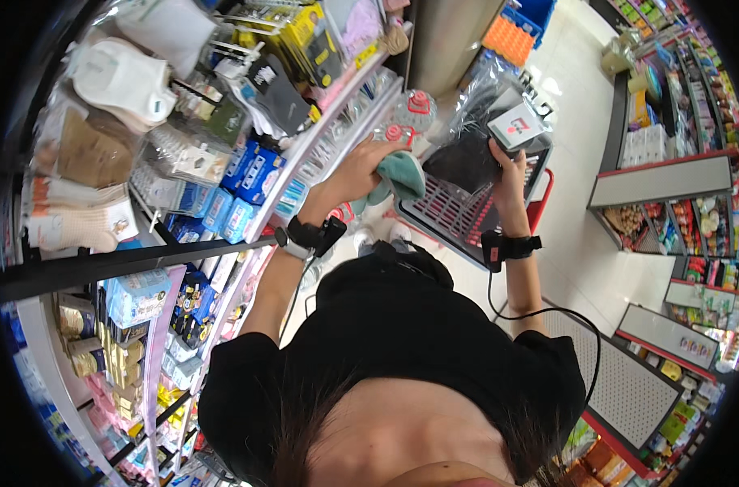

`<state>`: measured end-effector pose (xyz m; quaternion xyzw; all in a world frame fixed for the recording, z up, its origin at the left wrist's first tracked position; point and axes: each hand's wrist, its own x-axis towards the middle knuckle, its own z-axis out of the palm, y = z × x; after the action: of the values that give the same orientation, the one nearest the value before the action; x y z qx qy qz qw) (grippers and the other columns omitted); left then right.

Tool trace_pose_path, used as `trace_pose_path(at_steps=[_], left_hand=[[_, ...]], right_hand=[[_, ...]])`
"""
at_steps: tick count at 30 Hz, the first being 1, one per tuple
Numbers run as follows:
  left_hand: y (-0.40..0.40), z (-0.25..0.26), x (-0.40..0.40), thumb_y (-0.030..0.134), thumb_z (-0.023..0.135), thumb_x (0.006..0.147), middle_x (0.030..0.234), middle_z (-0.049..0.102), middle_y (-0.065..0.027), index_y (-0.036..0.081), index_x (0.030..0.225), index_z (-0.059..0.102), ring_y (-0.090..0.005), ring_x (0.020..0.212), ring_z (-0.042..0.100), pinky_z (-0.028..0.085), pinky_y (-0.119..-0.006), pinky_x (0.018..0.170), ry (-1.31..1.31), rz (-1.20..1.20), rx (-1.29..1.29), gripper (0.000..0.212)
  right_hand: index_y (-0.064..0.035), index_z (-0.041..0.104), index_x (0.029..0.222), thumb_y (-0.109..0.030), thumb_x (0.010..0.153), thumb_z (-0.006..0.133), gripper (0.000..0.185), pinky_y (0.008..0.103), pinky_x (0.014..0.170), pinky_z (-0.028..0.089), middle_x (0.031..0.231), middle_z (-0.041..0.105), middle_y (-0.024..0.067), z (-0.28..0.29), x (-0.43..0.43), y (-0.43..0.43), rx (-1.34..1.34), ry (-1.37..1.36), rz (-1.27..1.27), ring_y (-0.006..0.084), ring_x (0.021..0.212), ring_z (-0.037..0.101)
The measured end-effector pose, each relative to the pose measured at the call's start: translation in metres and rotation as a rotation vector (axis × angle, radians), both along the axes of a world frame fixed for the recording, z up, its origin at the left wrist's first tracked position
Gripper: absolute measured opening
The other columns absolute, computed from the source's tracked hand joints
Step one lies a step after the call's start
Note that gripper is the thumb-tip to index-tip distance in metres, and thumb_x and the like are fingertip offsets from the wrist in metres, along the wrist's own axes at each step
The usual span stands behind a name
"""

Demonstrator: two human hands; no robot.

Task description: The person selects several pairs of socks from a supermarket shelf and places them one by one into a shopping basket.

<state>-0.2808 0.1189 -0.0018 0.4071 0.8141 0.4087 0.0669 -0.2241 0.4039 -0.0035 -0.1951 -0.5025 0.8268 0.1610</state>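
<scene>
In the head view, my left hand (362,167) grips a folded green fabric item (400,175) with a pale edge, possibly a pair of socks. Fingers of my right hand (508,167) close on a clear plastic packet (467,161) that holds dark fabric. A white card (515,126) with printing sits at the packet's upper right, against my fingertips. Both hands are above or near a dark plastic shopping basket (445,210) with slotted walls, and the packet covers much of it. My right thumb is partly hidden by the packet.
At left, a display rack carries packaged white socks (123,79) and blue packs (254,170). Large clear bottles with red handles (418,105) stand on the floor beside a metal column (448,42). Across the tiled aisle (567,213) are low grey shelves (661,181).
</scene>
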Motion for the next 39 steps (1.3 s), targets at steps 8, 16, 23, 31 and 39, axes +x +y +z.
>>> trace_pose_path(at_steps=[8, 16, 23, 31, 39], left_hand=[[0.037, -0.048, -0.021, -0.006, 0.054, 0.071, 0.101, 0.063, -0.0219, 0.005, 0.116, 0.053, -0.0416, 0.095, 0.059, 0.047, -0.044, 0.078, -0.236, -0.068, -0.012, 0.046], [0.000, -0.015, -0.036, -0.008, 0.061, 0.061, 0.115, 0.055, -0.0168, 0.003, 0.099, 0.058, -0.0352, 0.122, 0.043, 0.035, -0.045, 0.102, 0.127, 0.112, -0.296, 0.040], [-0.078, 0.098, -0.035, -0.008, 0.060, 0.059, 0.149, 0.029, -0.0138, 0.005, 0.113, 0.060, -0.0334, 0.140, 0.020, 0.015, -0.056, 0.112, 0.677, 0.754, -0.363, 0.055], [-0.142, 0.145, -0.056, 0.000, 0.059, 0.064, 0.144, 0.034, -0.0161, 0.003, 0.122, 0.056, -0.0347, 0.140, 0.019, 0.010, -0.058, 0.112, 0.784, 1.079, -0.446, 0.058], [-0.157, 0.116, -0.057, 0.006, 0.060, 0.069, 0.136, 0.042, -0.0171, 0.003, 0.114, 0.060, -0.0348, 0.140, 0.018, 0.003, -0.061, 0.111, 0.688, 1.114, -0.323, 0.045]], right_hand=[[-0.0038, 0.061, 0.108, -0.007, 0.081, 0.070, 0.028, 0.0317, 0.070, 0.053, 0.095, 0.066, 0.0053, -0.196, 0.013, 0.061, -0.159, -0.451, 0.130, 0.0187, 0.079, 0.064], [0.0060, 0.047, 0.106, -0.039, 0.065, 0.081, 0.070, 0.0447, 0.081, 0.049, 0.109, 0.054, 0.0284, -0.278, -0.051, 0.107, 1.288, -0.972, 0.108, 0.0397, 0.102, 0.056], [-0.0009, 0.053, 0.117, 0.000, 0.084, 0.059, 0.033, 0.0328, 0.090, 0.045, 0.114, 0.055, 0.0118, 0.012, -0.196, -0.032, 0.808, 0.443, 0.207, 0.0219, 0.104, 0.056], [0.0016, 0.047, 0.126, -0.008, 0.088, 0.061, 0.042, 0.0314, 0.098, 0.041, 0.118, 0.058, 0.0112, 0.214, -0.287, -0.257, 0.757, 0.976, 0.868, 0.0190, 0.113, 0.054], [0.0069, 0.043, 0.127, -0.033, 0.078, 0.076, 0.071, 0.0324, 0.089, 0.047, 0.113, 0.059, 0.0191, 0.217, -0.351, -0.373, 0.826, 0.866, 0.798, 0.0234, 0.105, 0.058]])
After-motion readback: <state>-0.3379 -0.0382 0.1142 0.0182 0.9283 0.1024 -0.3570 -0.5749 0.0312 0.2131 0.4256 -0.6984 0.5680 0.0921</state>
